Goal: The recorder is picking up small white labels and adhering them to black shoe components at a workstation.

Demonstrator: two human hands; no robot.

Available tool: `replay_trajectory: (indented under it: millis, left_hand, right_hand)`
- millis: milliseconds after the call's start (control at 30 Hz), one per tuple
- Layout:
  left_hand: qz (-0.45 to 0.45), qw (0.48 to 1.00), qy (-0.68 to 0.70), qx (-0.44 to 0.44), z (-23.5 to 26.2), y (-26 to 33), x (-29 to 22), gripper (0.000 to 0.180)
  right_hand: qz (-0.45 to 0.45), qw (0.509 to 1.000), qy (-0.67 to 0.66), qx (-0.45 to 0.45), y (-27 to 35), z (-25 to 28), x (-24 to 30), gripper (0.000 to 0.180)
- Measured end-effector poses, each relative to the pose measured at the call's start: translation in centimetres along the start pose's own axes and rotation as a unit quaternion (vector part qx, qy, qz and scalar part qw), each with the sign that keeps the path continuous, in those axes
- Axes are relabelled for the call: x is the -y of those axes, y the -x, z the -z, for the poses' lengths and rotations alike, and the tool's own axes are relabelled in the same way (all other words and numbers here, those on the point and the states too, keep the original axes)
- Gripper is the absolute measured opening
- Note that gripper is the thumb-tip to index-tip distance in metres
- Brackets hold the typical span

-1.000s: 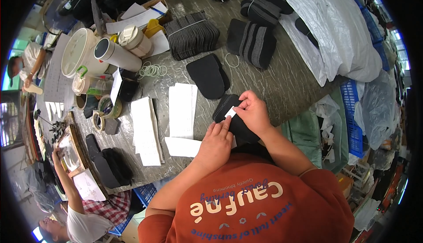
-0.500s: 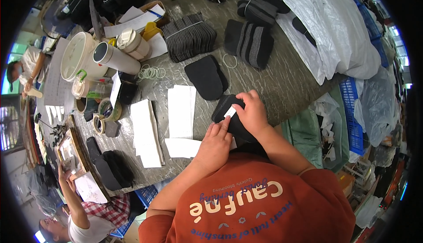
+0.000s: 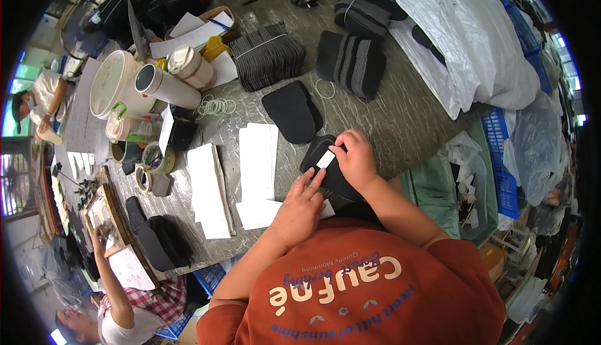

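A small white label point(image 3: 325, 159) lies on a black shaped pad point(image 3: 343, 183) at the near edge of the table. My right hand point(image 3: 355, 160) comes in from the right, thumb and forefinger closed at the label's upper end. My left hand point(image 3: 299, 208) is beside it with fingers stretched out, the fingertips touching the pad by the label's lower end. Just beyond sits a small pile of black pads point(image 3: 292, 112). White paper sheets point(image 3: 258, 163) lie left of my hands, a few partly under my left wrist.
Banded stacks of grey-black pads point(image 3: 267, 57) stand farther back, near loose rubber bands point(image 3: 216, 106). A white tumbler point(image 3: 168, 86) and tubs are at left. A white plastic sack point(image 3: 466, 38) covers the right back; a green bag point(image 3: 432, 195) hangs right. A co-worker point(image 3: 134, 301) works at lower left.
My left fingers have drawn back a little off the label, so more of it shows. My right hand has shifted slightly. The pad has stayed in place.
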State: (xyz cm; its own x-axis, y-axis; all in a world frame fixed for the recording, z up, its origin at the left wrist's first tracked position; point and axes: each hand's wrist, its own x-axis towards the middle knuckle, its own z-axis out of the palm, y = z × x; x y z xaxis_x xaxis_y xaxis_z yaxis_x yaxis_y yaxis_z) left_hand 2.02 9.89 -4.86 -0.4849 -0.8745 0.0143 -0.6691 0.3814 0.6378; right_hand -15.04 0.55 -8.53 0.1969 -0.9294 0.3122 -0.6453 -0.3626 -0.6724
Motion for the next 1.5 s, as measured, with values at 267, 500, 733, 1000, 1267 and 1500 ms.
replay_trajectory:
  millis: [267,500,733,1000,1267,1500]
  left_hand:
    - [0.009,0.998,0.056,0.006,-0.7,0.1,1.0,0.011]
    - [0.014,0.995,0.101,0.002,2.0,-1.0,1.5,0.009]
    - [0.284,0.891,0.347,-0.075,4.1,-1.6,1.9,0.02]
    - [0.323,0.843,0.429,-0.011,3.2,-0.9,2.9,0.021]
    - [0.105,0.989,0.062,-0.085,1.5,0.3,0.3,0.016]
    - [-0.001,0.998,-0.018,-0.056,-0.2,-0.5,-0.3,0.014]
  right_hand:
    - [-0.126,0.982,-0.097,-0.106,0.9,-0.3,-2.0,0.017]
    - [-0.023,0.983,0.09,-0.157,-2.8,4.1,-6.5,0.016]
    - [-0.074,0.908,-0.288,0.296,0.6,4.1,4.7,0.023]
    - [0.101,0.93,-0.286,0.205,2.2,2.7,4.5,0.017]
    - [-0.118,0.939,-0.292,0.14,1.2,4.1,2.9,0.007]
    - [-0.164,0.944,-0.219,0.184,-0.3,1.3,0.2,0.009]
